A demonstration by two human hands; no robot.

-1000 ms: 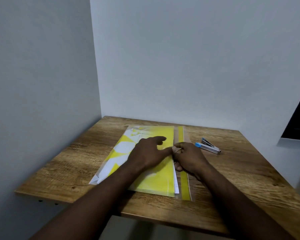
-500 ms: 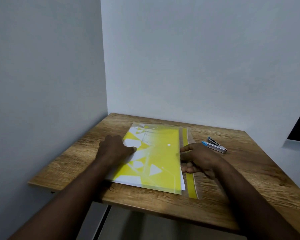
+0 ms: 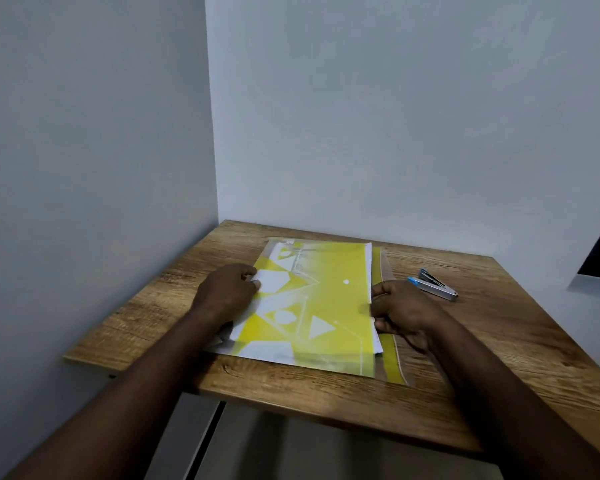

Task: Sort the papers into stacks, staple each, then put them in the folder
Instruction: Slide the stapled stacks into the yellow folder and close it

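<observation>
Since the papers [image 3: 378, 342] are seen mostly tucked inside the yellow see-through folder [image 3: 326, 306], which lies flat in the middle of the table [image 3: 482, 341], the task is judged to be pretty much at the tail end. Sorting and stapling are taken as done, though no staples can actually be made out, so that bit is a guess. The stapler [image 3: 433, 285] is parked on the table just right of the folder, touched by nobody. The folder's left edge is held by the left hand [image 3: 227, 294], fingers curled over it. The right edge, where a sliver of white paper sticks out, is pinched by the right hand [image 3: 400, 308] with bent fingers. What's probably left: the sheets get nudged fully in and the flap [image 3: 390, 355] gets closed.
</observation>
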